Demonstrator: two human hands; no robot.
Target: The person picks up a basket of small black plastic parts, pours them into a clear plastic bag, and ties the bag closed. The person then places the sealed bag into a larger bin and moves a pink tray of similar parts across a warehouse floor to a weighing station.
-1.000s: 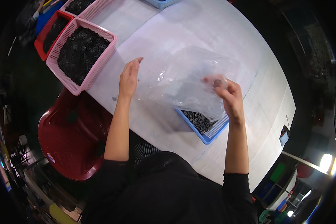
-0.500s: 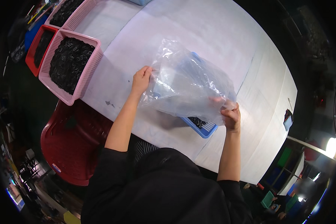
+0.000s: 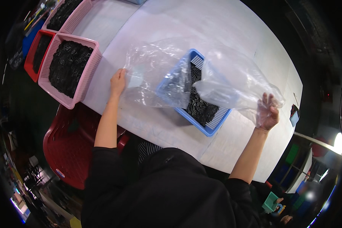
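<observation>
Film [image 3: 155, 72] of clear, creased plastic was spread in two sections above the white worktop [image 3: 224, 22]; whether these formed one bag or separate pieces could not be determined. The left hand [image 3: 118, 81] had its grip closed on the outer left edge of the film. The right hand [image 3: 269, 114] was positioned near the right end of the film, fingers curled and partly covered by it; whether that grip was fully closed could not be determined. Between the hands, a blue perforated basket [image 3: 195, 124] rested diagonally on the worktop and held dark elongated pieces [image 3: 197, 108]. Both film sections overlapped the basket in the view, leaving a strip of the contents uncovered. To the left, a pink perforated basket [image 3: 89, 74] contained black looped parts [image 3: 69, 68]. A red basket [image 3: 31, 57] was located directly beside it. A maroon plastic chair [image 3: 70, 152] stood at the worktop's near side.
</observation>
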